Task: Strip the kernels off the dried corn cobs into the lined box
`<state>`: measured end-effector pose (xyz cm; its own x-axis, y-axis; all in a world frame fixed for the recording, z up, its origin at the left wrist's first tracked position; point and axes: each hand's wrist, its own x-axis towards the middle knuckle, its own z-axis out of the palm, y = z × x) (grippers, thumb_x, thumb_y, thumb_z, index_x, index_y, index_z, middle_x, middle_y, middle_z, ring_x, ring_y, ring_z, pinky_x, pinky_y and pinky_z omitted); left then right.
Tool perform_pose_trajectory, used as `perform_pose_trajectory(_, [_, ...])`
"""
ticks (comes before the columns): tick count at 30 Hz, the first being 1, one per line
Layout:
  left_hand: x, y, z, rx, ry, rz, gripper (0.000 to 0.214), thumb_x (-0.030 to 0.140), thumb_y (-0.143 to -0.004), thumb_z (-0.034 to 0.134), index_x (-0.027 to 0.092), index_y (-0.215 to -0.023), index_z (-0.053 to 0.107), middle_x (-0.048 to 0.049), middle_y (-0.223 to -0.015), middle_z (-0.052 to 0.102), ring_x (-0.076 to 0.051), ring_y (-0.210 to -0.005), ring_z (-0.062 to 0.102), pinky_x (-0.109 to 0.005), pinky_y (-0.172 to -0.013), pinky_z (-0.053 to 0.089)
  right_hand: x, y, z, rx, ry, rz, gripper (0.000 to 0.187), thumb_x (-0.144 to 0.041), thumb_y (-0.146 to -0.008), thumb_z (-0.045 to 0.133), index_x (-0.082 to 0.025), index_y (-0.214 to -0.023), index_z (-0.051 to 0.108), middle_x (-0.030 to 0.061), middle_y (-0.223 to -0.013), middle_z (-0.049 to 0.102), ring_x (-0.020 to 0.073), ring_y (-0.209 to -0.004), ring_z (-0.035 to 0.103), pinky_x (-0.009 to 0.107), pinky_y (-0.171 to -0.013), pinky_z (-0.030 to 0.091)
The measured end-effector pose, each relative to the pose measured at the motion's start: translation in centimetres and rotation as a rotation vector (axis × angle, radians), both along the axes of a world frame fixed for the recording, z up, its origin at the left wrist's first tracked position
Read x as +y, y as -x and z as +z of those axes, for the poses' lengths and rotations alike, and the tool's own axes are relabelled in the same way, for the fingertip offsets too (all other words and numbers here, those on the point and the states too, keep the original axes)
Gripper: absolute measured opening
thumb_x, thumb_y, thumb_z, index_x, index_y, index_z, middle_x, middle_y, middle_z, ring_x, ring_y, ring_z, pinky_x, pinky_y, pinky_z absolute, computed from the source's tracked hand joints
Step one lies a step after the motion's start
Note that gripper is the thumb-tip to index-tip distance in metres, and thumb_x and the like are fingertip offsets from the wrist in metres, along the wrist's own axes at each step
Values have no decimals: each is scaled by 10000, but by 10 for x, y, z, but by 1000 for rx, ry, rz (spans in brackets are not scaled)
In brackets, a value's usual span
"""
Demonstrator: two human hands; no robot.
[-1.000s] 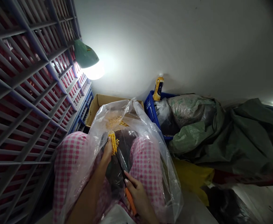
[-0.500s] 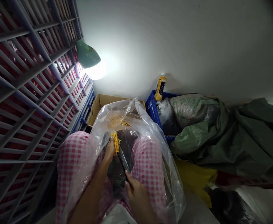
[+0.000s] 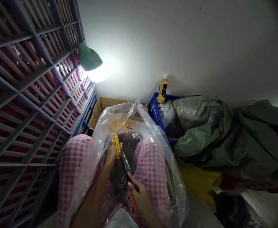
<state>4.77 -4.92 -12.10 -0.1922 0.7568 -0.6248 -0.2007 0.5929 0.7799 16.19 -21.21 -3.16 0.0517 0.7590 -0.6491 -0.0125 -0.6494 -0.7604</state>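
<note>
While your left hand (image 3: 111,154) is closed around the yellow corncob (image 3: 116,146), your right hand (image 3: 140,193) clasps the orange-handled tool (image 3: 133,205), whose dark shaft (image 3: 124,164) reaches the corncob's lower end.

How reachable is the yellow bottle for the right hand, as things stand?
Probably not without freeing it first: the right hand is wrapped around the orange-handled tool. The clear plastic bag also lies between that hand and the yellow bottle.
</note>
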Motion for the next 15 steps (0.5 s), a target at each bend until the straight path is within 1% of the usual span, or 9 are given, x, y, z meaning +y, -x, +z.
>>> perform_pose_trajectory(1, [1,0,0,30,-12,2,433,423,-939,321,137,-1041,630,-93,-949,703,-202,-954,646,-266,-804,500,0,1,2,-165,-79,92,490,-361,-841,511,-151,-1281,563,93,-845,702,200,-734,654,296,-666,496])
perform_pose_trajectory(2, [1,1,1,58,-15,1,420,418,-937,334,143,-1050,631,-96,-999,697,-208,-1017,625,-269,-846,487,0,2,5,-316,-137,186,447,-295,-863,471,-154,-1276,570,121,-960,702,238,-881,651,336,-783,480])
perform_pose_trajectory(3, [1,1,2,78,-8,-2,416,415,-936,340,143,-1056,632,-99,-1036,691,-211,-1057,609,-271,-877,475,0,3,7,-439,-164,277,439,-247,-877,433,-160,-1289,558,140,-1045,687,266,-978,630,371,-855,451])
perform_pose_trajectory(5, [1,0,4,81,29,-16,445,423,-941,319,132,-1057,635,-108,-1046,690,-217,-1056,611,-286,-890,475,1,5,13,-595,-147,412,455,-204,-896,373,-170,-1329,512,163,-1096,670,298,-1024,616,413,-882,428])
perform_pose_trajectory(7, [0,-1,6,59,59,-37,470,430,-944,300,122,-1038,643,-113,-993,703,-220,-995,637,-303,-864,494,3,7,16,-645,-125,461,462,-195,-906,348,-168,-1344,491,172,-1097,668,305,-1009,625,412,-865,434])
perform_pose_trajectory(9, [-1,-2,7,50,72,-53,465,426,-943,309,120,-1019,650,-109,-943,712,-218,-946,653,-307,-841,508,5,9,15,-620,-135,432,461,-189,-901,350,-141,-1335,500,177,-1096,669,296,-1007,626,398,-865,436])
perform_pose_trajectory(12, [-2,-2,4,63,70,-55,460,420,-944,311,118,-1054,639,-115,-982,706,-210,-958,652,-294,-848,504,8,11,9,-436,-163,281,449,-209,-885,389,-117,-1298,539,156,-1106,669,252,-1021,617,344,-865,445])
perform_pose_trajectory(13, [-2,-1,2,68,62,-54,466,424,-944,306,118,-1078,631,-120,-1023,697,-207,-982,646,-287,-860,498,8,11,6,-351,-151,216,446,-232,-880,410,-120,-1288,550,140,-1070,682,231,-977,630,319,-828,463])
perform_pose_trajectory(15, [-2,0,-1,75,40,-52,474,430,-945,301,119,-1124,612,-123,-1101,675,-199,-1025,631,-276,-890,480,9,9,-1,-160,-59,87,472,-309,-861,464,-130,-1290,548,93,-873,704,179,-731,646,271,-644,492])
